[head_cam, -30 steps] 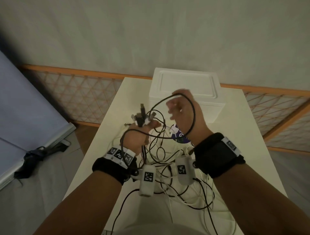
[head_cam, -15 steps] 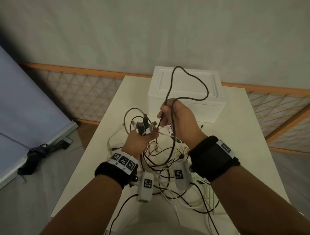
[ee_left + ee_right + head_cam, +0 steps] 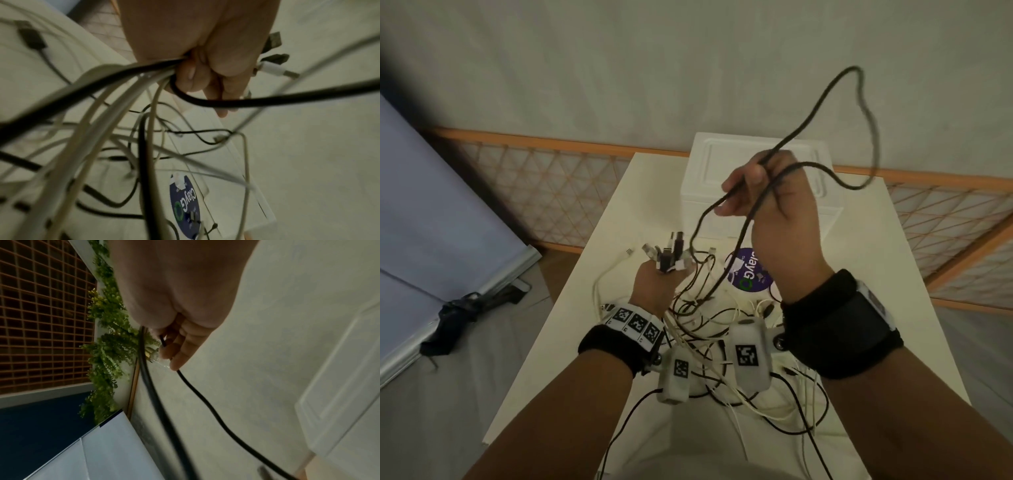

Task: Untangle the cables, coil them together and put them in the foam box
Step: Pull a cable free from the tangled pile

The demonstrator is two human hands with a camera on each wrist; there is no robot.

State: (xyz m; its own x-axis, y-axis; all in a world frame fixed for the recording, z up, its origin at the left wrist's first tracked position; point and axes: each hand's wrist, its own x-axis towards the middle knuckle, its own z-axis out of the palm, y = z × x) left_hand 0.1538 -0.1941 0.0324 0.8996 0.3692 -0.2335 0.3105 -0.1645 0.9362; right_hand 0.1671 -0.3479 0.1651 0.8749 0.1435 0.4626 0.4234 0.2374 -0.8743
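Head view: white table by lattice fence; each grip holds cables.

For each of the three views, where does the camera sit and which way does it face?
Head: on the head, looking down at the table, foam box and both forearms.
Left wrist: along the left hand, which grips a cable bundle.
Right wrist: along the right hand, which holds the black cable.
The head and left wrist views both show the purple sticker.

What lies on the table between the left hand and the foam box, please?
In the head view, between the left hand and the foam box lie loose cable ends on the table; a purple sticker sits rightward.
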